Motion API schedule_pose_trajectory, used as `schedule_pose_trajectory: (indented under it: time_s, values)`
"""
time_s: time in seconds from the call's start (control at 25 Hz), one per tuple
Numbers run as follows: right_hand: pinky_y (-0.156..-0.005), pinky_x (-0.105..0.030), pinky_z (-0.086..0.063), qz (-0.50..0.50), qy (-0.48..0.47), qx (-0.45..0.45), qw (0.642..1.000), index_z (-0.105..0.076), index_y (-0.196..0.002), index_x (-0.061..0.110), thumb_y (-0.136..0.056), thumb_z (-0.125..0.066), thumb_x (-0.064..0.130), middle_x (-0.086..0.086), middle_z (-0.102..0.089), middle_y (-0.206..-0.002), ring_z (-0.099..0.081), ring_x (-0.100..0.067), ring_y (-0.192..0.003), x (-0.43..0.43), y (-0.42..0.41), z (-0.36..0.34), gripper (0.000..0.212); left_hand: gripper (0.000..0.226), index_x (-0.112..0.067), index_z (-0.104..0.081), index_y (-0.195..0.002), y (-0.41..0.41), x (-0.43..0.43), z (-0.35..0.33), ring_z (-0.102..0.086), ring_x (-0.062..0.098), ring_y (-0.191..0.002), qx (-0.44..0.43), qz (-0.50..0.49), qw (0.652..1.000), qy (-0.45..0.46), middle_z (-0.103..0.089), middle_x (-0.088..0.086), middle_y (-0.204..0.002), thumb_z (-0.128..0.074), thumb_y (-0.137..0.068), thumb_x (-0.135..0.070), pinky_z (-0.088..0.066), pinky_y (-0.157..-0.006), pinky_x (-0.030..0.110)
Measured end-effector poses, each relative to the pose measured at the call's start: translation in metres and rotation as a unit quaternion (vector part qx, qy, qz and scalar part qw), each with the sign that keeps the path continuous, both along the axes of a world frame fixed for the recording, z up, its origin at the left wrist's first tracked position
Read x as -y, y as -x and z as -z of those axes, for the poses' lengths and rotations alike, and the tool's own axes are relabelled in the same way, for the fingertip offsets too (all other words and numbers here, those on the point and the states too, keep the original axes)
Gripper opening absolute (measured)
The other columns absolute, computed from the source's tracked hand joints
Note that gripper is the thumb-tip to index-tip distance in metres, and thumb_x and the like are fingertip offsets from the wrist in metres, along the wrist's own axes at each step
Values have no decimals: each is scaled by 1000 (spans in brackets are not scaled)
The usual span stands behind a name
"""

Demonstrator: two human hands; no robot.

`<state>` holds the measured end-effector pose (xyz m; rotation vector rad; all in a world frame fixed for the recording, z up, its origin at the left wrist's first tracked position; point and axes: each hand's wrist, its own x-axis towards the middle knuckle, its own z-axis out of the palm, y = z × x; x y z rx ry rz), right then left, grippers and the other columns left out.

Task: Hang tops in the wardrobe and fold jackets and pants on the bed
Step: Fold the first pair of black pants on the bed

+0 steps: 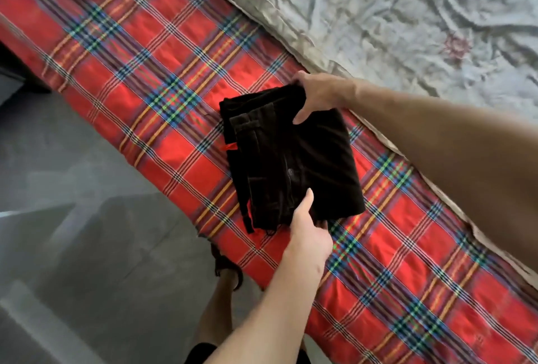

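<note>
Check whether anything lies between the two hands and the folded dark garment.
Nothing visible does: the left hand grips the folded dark garment at its near edge, the right hand at its far edge.

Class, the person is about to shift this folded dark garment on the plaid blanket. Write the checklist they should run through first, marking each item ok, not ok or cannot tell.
1. Folded dark garment lies wholly on the plaid blanket: ok.
2. Left hand grips the near edge, thumb on top: ok.
3. Right hand grips the far corner, thumb on top: ok.
4. Bundle is tidy, with nothing trailing: not ok; a strap and a red tag stick out at the side.
5. Inner layers lie flat: cannot tell, they are hidden.
</note>
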<state>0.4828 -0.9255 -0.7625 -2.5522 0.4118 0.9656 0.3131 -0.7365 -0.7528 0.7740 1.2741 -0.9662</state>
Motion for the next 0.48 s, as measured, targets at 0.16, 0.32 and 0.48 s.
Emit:
schedule_pose_trajectory:
  time_s: [0.16, 0.32, 0.48]
  values:
    - [-87, -38, -51, 22, -17, -40, 999, -56, -124, 13, -63, -84, 49, -7, -64, -116, -60, -29, -108, 1, 1, -17, 76, 38, -11, -71, -111, 0, -12, 5, -70, 26, -98, 18, 9, 1000, -19, -75, 8, -103, -83, -76, -20, -53, -96, 35]
    - [-90, -42, -56, 177, -138, -133, 965, -66, -106, 11, -45, -86, 60, -5, -72, -104, -69, -28, -94, 4, 47, -60, 81, 64, -24, -71, -116, -26, -82, -34, -72, 29, -99, 98, 105, 988, -50, -76, 5, -107, -90, -56, -32, -54, -96, 47]
    - [-83, -39, -60, 384, -299, -108, 867, -69, -111, 5, -64, -87, 33, -13, -74, -106, -73, -30, -95, -21, 89, -131, 58, 52, -33, -67, -116, -115, -140, -117, -73, 28, -96, 227, 233, 944, -51, -76, 3, -105, -84, -69, -21, -56, -90, 44]
